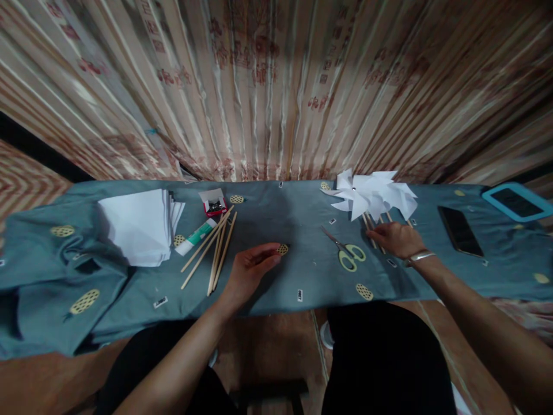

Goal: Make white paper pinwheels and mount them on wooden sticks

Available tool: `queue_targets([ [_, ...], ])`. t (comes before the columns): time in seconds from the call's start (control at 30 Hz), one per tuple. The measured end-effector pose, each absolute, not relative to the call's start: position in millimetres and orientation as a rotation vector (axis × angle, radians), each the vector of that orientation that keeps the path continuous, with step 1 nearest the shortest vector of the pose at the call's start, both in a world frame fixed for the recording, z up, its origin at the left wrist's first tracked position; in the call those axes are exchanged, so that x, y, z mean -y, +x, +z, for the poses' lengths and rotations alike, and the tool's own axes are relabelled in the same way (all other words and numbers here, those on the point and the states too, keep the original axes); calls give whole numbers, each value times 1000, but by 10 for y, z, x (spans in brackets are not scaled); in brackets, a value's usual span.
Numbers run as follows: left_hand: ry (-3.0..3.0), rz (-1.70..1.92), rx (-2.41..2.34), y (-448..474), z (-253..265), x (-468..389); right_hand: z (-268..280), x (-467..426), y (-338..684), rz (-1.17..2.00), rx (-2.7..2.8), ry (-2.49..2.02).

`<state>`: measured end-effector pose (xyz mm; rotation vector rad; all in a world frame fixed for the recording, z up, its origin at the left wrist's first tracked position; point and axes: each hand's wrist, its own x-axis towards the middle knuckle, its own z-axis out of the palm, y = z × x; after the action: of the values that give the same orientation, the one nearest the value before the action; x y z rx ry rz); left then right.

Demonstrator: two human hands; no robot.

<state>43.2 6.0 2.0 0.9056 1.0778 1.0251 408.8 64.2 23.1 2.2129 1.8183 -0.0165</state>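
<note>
My right hand [396,239] is closed around the wooden stick of a white paper pinwheel [372,193] on the right of the table. Several such pinwheels overlap there, their sticks pointing towards me. Near the middle, my left hand [254,266] hovers low over the cloth. Its thumb and forefinger are stretched out, slightly apart, with nothing visible between them. Scissors with pale green handles [351,256] lie between the two hands. To the left of my left hand are several loose wooden sticks [219,253], a green and white glue tube [196,236] and a small red box of metal pins [213,204].
A stack of white paper sheets [136,227] lies on the left. At the right are a black phone [460,230] and a blue-framed tablet [518,202]. A blue-grey cloth [276,216] covers the table, bunched at its left end. Patterned curtains [276,115] hang behind it.
</note>
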Motion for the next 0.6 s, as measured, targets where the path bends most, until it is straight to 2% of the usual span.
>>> queue_targets([
  [0.17,904,1033,-1058,406,3,-25,380,-511,3913,96,-1860,2202],
  [0.33,970,1064,-1055,328,-38,15,390,-356,3397,212,-2195,2109],
  [0.47,1018,1078,-1101,239,-49,58,194,-271,2822,86,-2533,1960],
  [0.6,1028,1108,-1150,98,-2,85,12,-213,2289,-249,-2743,1875],
])
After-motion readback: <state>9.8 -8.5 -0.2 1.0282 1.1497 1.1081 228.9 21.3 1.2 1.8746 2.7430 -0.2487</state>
